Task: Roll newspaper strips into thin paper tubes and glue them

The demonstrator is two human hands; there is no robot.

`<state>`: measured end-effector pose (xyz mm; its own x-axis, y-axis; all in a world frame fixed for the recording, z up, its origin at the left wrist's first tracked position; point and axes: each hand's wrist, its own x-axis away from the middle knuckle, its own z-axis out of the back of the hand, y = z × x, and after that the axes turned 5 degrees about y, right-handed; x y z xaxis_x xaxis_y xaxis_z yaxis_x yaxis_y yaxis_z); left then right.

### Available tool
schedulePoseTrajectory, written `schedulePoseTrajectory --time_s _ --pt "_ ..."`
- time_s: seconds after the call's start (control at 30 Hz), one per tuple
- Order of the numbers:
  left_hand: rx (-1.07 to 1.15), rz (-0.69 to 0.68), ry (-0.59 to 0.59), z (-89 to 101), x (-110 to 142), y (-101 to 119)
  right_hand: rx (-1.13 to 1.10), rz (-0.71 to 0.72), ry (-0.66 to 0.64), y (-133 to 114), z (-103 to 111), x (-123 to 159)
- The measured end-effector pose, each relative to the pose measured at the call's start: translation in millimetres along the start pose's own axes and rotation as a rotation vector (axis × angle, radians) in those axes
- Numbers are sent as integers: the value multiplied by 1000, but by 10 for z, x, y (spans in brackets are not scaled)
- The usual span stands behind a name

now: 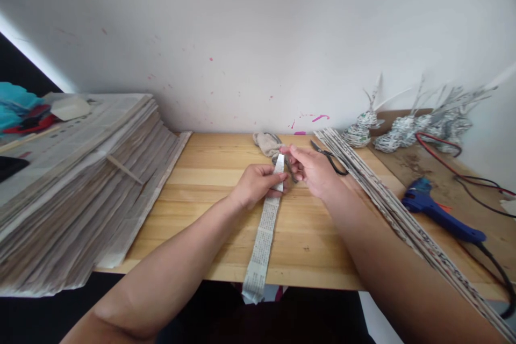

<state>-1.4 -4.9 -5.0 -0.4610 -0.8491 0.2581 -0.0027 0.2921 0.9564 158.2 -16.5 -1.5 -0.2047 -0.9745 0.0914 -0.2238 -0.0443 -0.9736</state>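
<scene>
A long strip of newspaper runs from the middle of the table toward me, and its near end hangs over the front edge. My left hand pinches the strip near its far end, thumb on top. At the far tip, which is narrow and white, my right hand has its thumb and fingers closed at the corner of the paper. Just behind both hands lies a crumpled greyish cloth. Black-handled scissors rest to the right, partly hidden by my right hand.
Tall stacks of newspaper fill the left side. On the right lie a bundle of rolled paper sticks and a blue glue gun with its cable. Several woven paper figures stand against the wall.
</scene>
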Motion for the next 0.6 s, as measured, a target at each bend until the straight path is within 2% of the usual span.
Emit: schedulePoseTrajectory --time_s 0.1,0.17,0.6 --pt "60 1 5 32 -14 15 151 -39 -163 -44 24 27" --pt "75 1 0 51 -25 10 199 -34 -210 -52 4 51" --pt "81 -19 -3 15 -25 -37 58 -96 -54 0 -114 84"
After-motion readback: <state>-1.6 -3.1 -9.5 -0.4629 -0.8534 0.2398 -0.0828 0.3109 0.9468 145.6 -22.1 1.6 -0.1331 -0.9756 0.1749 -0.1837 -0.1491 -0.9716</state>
